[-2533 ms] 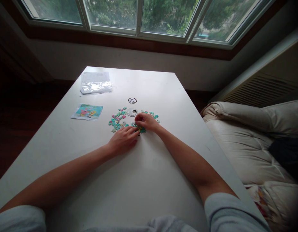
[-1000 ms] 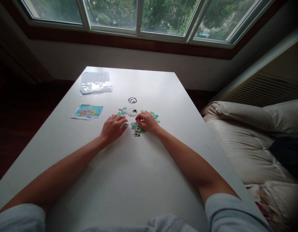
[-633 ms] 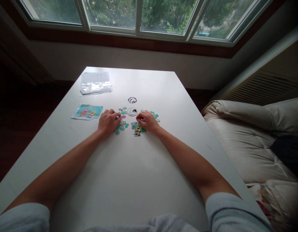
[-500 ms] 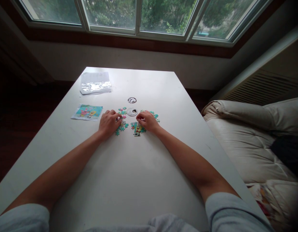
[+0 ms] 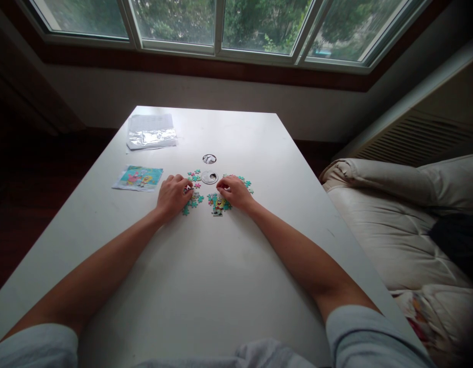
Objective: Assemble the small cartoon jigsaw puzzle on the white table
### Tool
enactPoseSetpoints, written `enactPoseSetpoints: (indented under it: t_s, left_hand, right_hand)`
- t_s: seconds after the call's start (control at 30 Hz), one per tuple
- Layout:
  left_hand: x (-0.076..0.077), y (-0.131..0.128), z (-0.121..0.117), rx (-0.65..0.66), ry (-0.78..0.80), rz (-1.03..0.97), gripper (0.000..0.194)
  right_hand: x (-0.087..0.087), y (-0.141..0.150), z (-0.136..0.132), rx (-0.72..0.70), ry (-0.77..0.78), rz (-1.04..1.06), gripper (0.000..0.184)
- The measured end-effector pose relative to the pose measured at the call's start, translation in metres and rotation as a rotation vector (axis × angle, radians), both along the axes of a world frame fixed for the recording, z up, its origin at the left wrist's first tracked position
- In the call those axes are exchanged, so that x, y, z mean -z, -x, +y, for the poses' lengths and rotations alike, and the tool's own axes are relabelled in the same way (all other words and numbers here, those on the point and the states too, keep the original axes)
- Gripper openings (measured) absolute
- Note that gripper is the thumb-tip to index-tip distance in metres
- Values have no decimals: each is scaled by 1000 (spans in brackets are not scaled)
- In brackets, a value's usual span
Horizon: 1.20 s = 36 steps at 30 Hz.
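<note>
My left hand rests at the left heap of loose jigsaw pieces, its fingers curled and closed on a small jigsaw piece at the fingertips. Part of that heap is hidden under the hand. Opposite it, my right hand is pinched together above a partly joined jigsaw section with a yellow cartoon figure. What the right fingertips hold, if anything, cannot be made out. More loose teal pieces lie just beyond the right hand.
A printed picture sheet lies left on the white table, with a clear plastic sleeve of papers behind it. A round metallic cover and a round hole sit mid-table. A cream sofa stands to the right.
My left hand has moved left from the joined jigsaw section to the loose pieces, uncovering the section. Its fingers have closed there. My right hand has barely shifted.
</note>
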State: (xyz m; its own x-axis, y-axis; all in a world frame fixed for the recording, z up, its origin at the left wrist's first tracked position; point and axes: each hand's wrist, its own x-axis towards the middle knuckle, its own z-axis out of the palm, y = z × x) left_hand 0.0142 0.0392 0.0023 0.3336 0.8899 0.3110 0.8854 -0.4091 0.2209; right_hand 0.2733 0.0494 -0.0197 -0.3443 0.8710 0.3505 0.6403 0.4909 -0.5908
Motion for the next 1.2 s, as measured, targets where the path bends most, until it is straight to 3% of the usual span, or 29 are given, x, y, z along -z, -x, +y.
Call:
enactPoseSetpoints:
  t_s: [0.23, 0.5, 0.67, 0.87, 1.2]
  left_hand:
    - [2, -1, 0, 18, 39, -140, 13]
    - [-2, -11, -7, 22, 225, -656, 18]
    - [0, -20, -13, 57, 298, -784, 24]
    - [5, -27, -18, 103, 410, -991, 26]
    - [4, -29, -24, 94, 418, -921, 25]
  right_hand:
    - [-2, 0, -2, -4, 9, 37, 7]
    - [-11, 10, -11, -73, -16, 106, 7]
    - [-18, 19, -20, -141, -13, 160, 6]
    - [-17, 23, -23, -117, 29, 274, 9]
    - [-13, 22, -20, -91, 117, 319, 18]
